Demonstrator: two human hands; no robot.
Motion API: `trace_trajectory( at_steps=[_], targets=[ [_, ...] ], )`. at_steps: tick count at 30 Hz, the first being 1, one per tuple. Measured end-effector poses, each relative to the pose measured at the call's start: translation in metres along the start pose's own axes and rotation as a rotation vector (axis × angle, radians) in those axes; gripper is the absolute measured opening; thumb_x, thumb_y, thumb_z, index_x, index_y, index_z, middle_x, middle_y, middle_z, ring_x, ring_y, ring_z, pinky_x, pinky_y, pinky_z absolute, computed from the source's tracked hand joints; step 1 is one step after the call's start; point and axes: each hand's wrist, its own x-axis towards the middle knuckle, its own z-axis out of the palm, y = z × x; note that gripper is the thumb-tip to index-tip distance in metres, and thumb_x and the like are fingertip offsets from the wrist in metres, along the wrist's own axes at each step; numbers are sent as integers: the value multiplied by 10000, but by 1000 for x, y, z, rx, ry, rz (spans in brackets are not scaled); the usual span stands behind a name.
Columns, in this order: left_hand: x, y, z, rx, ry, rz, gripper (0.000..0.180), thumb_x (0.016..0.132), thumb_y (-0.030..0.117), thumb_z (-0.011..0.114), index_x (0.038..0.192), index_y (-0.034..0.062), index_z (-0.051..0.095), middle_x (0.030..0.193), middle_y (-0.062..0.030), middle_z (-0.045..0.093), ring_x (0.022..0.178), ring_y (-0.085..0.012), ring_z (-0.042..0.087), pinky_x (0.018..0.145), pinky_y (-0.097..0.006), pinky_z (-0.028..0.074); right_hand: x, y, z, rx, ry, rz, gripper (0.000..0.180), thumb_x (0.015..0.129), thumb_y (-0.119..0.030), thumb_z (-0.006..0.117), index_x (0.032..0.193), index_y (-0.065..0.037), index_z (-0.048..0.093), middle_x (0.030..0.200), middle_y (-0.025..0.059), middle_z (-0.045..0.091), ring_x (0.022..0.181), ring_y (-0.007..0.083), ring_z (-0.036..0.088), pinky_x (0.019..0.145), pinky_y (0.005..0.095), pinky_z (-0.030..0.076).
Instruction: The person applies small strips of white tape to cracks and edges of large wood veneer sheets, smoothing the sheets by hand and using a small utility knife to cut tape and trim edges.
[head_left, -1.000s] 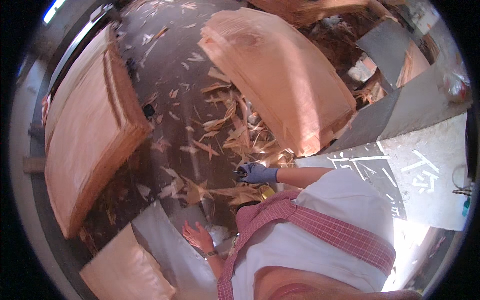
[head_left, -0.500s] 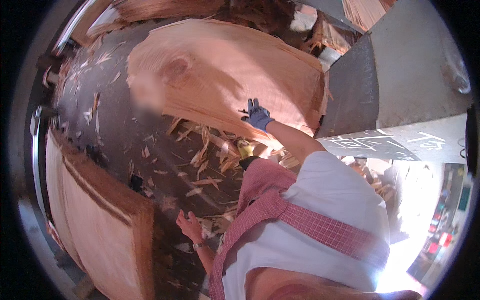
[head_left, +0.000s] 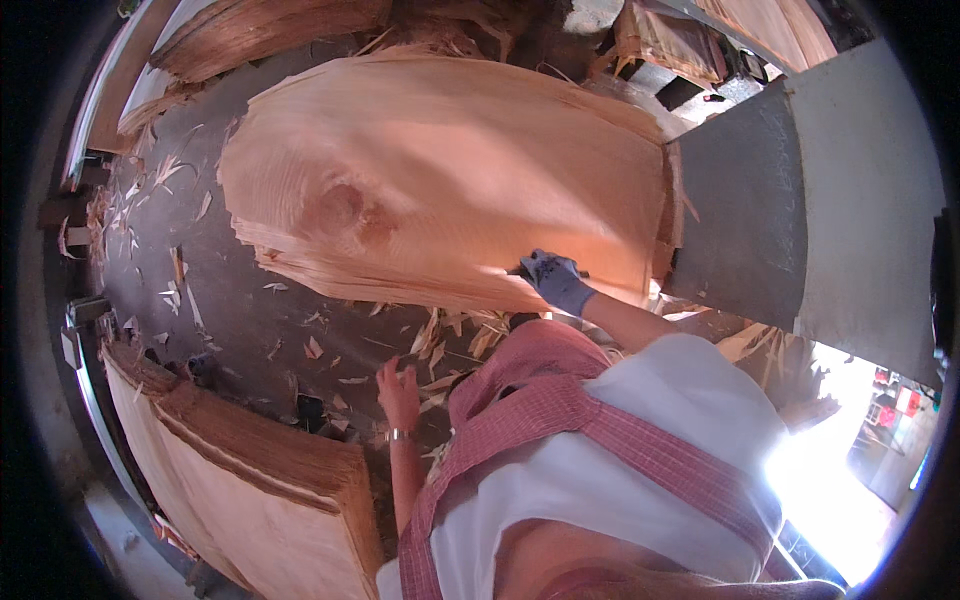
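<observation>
My right hand, in a grey-blue work glove, is closed at the near edge of a large stack of wood veneer sheets. Short dark ends of something thin stick out on both sides of the fist; what it is I cannot make out. The top sheet is pale orange-brown with a round knot on its left part and a ragged edge. My bare left hand, a band on its wrist, hangs below the stack. Its fingers are apart and hold nothing.
A thick veneer stack stands at the lower left. Splinters litter the dark floor. Grey panels rise at the right end of the sheets. More stacked wood lies at the far left.
My right hand has gone from spread fingers to a closed grip, and it sits nearer the sheet's near edge. My left hand has risen slightly. The view has shifted.
</observation>
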Motion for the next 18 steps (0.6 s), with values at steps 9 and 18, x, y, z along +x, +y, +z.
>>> trace_trajectory(
  at_steps=[9,18],
  targets=[
    [229,-19,-52,-1539,-374,-458,895,853,777,457,1436,98,416,1388,-90,497,1261,-277,479,1076,-527,344,-73,-89,-99,411,-1,36,313,842,-386,679,1025,-134,708,961,112,687,912,319,656,784,434,521],
    [415,-63,-116,-1196,-400,-50,719,897,564,505,1429,83,443,1410,-89,493,1264,-257,478,1044,-441,405,-249,-144,6,445,397,552,239,842,-278,709,1014,-115,742,1031,82,699,961,281,652,852,389,519]
  ],
)
